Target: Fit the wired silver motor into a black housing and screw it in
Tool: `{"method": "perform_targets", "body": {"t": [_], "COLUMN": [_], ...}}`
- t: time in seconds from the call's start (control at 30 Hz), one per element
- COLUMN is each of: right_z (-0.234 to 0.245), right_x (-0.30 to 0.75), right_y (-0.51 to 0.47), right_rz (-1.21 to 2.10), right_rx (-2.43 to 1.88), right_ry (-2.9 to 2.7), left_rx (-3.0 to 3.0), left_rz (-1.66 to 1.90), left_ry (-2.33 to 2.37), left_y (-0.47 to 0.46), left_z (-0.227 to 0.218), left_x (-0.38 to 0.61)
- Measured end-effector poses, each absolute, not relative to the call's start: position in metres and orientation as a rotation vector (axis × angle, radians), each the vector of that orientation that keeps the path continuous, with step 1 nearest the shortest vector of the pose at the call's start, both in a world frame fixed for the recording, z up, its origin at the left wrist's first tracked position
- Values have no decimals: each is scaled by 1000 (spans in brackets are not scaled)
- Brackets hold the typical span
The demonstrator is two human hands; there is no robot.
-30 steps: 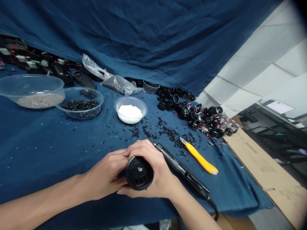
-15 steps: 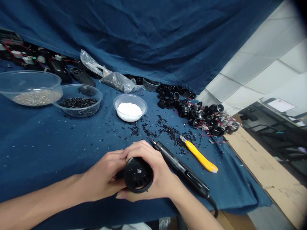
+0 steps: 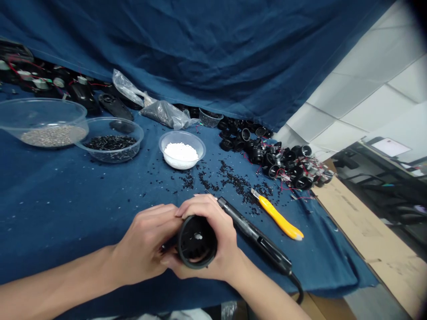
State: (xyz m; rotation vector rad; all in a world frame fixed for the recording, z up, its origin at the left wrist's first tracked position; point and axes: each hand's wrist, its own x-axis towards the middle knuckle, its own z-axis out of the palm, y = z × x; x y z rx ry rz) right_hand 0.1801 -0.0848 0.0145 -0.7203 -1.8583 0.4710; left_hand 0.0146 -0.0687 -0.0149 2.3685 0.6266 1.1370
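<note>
Gripping a black cylindrical housing (image 3: pixel 197 242) just above the near edge of the blue-covered counter (image 3: pixel 100 200), we have its hollow round end facing up toward us, with a small pale spot showing inside. Our right hand (image 3: pixel 215 238) wraps around it, fingers curled over the far side and thumb beneath. Our left hand (image 3: pixel 147 244) presses in from the other side, its fingers closed on a dark piece (image 3: pixel 169 243) beside the rim; we cannot tell whether that piece joins the housing. Just right of our right hand lies a black corded screwdriver (image 3: pixel 256 238), and beyond it a yellow-handled knife (image 3: pixel 280 218), blade pointing away from us. Tiny black bits (image 3: pixel 238 184) lie scattered ahead, near a small bowl (image 3: pixel 182 164) of white granules. Farther left we see a clear bowl (image 3: pixel 115 156) of slim black pieces, touching or overlapping a larger bowl (image 3: pixel 40 108) of silvery ones. Wired black parts (image 3: pixel 283 164) are heaped at the far right.
</note>
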Motion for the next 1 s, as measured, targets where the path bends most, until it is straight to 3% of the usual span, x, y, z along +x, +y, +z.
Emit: {"method": "perform_targets", "body": {"t": [0.27, 0.43, 0.8, 1.0], "right_z": [15, 15, 21, 66], "right_x": [172, 179, 187, 206], "right_y": [-87, -82, -78, -101], "right_rz": [387, 460, 585, 588], "right_rx": [-766, -744, -644, -892], "right_ry": [-1761, -1856, -1952, -2077], "left_rx": [2386, 2339, 2311, 2311], "left_rz": [1166, 997, 978, 946], "left_ry": [614, 531, 498, 611], "left_y": [-66, -59, -60, -53], "left_z": [-11, -2, 7, 0], "left_x": [14, 13, 13, 15]}}
